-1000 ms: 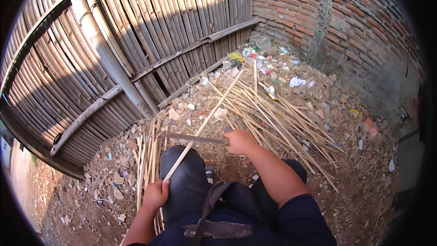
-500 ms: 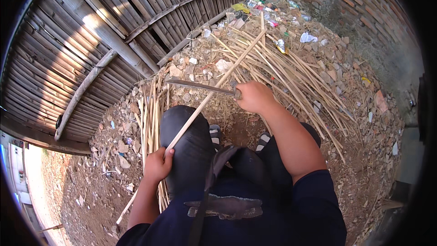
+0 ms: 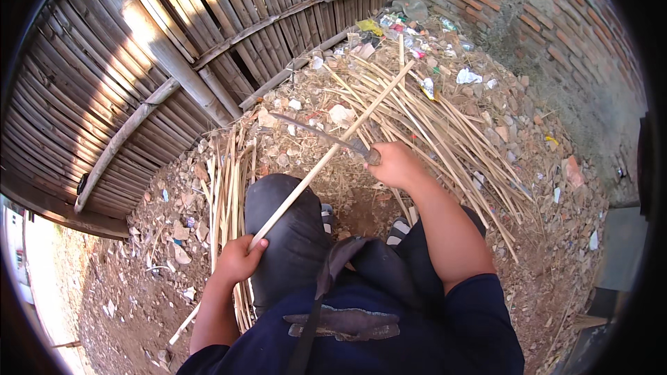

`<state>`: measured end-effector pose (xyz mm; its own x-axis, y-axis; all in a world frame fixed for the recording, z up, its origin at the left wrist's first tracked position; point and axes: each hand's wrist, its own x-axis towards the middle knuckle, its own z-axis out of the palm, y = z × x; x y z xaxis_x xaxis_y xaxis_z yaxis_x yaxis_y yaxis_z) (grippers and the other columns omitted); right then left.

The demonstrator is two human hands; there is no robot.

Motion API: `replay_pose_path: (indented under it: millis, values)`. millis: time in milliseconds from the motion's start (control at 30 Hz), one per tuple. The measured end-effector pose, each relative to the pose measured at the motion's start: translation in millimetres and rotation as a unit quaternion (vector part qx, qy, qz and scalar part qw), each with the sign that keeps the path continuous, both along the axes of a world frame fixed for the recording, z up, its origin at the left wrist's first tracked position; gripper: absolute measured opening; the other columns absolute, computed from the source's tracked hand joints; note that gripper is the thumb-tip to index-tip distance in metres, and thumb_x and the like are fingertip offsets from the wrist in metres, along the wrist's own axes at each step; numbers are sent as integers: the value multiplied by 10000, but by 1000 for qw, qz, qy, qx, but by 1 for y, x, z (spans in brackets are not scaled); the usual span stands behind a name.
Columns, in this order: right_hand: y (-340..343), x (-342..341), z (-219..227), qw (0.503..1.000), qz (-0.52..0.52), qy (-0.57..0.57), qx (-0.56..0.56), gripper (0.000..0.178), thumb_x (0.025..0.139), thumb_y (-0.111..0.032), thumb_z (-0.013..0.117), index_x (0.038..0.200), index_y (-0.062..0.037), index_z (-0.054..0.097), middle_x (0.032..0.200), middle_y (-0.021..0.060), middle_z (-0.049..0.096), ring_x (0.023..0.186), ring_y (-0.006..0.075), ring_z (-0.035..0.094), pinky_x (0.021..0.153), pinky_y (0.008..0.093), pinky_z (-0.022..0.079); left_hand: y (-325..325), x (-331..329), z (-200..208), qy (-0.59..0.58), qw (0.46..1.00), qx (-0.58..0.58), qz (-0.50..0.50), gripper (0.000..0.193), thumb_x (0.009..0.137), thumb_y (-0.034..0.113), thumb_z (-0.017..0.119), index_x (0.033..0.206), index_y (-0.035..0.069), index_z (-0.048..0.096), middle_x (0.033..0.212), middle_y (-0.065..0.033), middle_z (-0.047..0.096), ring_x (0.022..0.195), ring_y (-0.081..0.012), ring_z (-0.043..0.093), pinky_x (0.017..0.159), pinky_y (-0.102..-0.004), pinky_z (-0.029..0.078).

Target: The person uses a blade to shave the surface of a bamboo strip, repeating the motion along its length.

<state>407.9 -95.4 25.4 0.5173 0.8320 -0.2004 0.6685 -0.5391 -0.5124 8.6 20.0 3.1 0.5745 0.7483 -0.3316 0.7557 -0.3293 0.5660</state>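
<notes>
My left hand [image 3: 238, 260] is closed around a long pale bamboo strip [image 3: 306, 179] near its lower end, beside my left knee. The strip slants up and away to the right, across my left thigh, and its tail sticks out below the hand. My right hand [image 3: 397, 165] grips the handle of a large knife [image 3: 321, 132]. Its long dark blade points to the left and crosses the strip just ahead of my knees. Whether the edge touches the strip or bites into it, I cannot tell.
Many loose bamboo strips [image 3: 445, 132] lie ahead and to the right on rubble. Another bundle of strips [image 3: 226, 187] lies by my left leg. A bamboo fence [image 3: 90, 97] rises on the left, a brick wall [image 3: 556, 21] at far right. Litter [image 3: 410, 28] gathers in the corner.
The knife has shifted slightly down and right along with my right hand, and its blade has turned to slant more steeply. My left hand still holds the strip. The whole view has tilted a little.
</notes>
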Motion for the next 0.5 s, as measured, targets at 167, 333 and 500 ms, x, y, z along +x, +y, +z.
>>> replay_pose_path:
  millis: [167, 333, 500]
  values:
    - [6, -17, 2, 979, 190, -73, -5, 252, 826, -281, 760, 995, -96, 732, 927, 193, 731, 869, 412, 700, 801, 505, 556, -1, -7, 0, -11, 1000, -7, 1, 532, 1003, 487, 638, 799, -4, 627, 649, -173, 611, 604, -306, 598, 623, -443, 480]
    - [2, 50, -39, 997, -15, 11, 76, 341, 831, -317, 784, 1017, -36, 729, 887, 228, 721, 851, 408, 701, 775, 459, 549, -4, 2, 8, -16, 1000, -2, -3, 536, 1004, 486, 634, 787, -4, 618, 652, -181, 615, 613, -326, 612, 628, -452, 482]
    - [-2, 25, -11, 999, -14, -11, 36, 441, 824, -321, 766, 1176, -58, 726, 1053, 220, 734, 1006, 410, 697, 878, 476, 559, -4, -2, 4, 4, 1000, 5, -1, 560, 1001, 539, 606, 862, 0, 668, 708, -201, 653, 682, -373, 657, 681, -462, 512]
